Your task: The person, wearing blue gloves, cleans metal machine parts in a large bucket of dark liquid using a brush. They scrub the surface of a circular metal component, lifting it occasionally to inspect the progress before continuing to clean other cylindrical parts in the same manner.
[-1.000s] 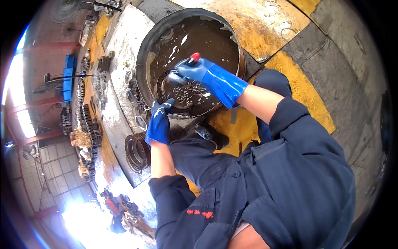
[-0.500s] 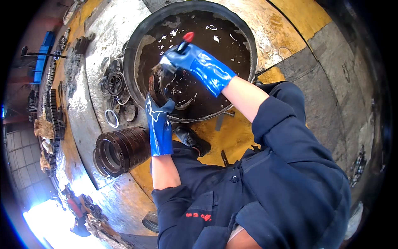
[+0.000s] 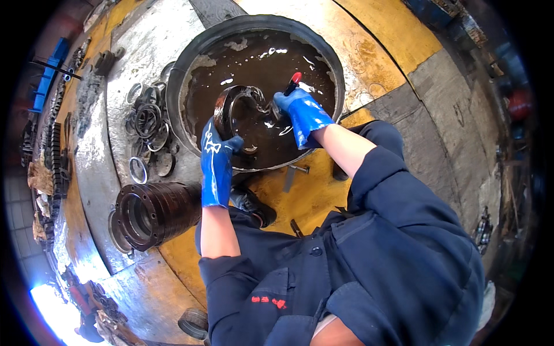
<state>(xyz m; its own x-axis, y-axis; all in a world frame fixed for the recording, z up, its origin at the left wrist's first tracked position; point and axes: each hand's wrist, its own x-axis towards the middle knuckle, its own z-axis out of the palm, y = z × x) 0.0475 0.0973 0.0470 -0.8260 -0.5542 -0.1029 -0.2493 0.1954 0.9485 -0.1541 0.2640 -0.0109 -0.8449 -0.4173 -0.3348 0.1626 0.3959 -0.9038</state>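
A round black tub [image 3: 254, 23] holds dark, murky liquid [image 3: 271, 63] with shiny patches on its surface. My left hand [image 3: 213, 164], in a blue rubber glove, grips the near left side of a wet metal ring [image 3: 221, 109] tilted up in the liquid. My right hand [image 3: 304, 118], gloved alike, is closed around a brush [image 3: 294, 81] whose black handle ends in red. The brush's working end points down at the liquid, right of the ring, and is hard to make out.
Several loose metal rings [image 3: 148, 121] lie left of the tub. A dark ribbed cylinder [image 3: 164, 210] with bolt holes in its end rests near my left forearm. My shoe [image 3: 254, 207] is close to the tub's near side. Another ring [image 3: 193, 323] lies at the lower left.
My right hand has swung right and toward me with the brush, away from the ring's far side, which now shows. My left hand keeps its hold. The whole view has shifted a little.
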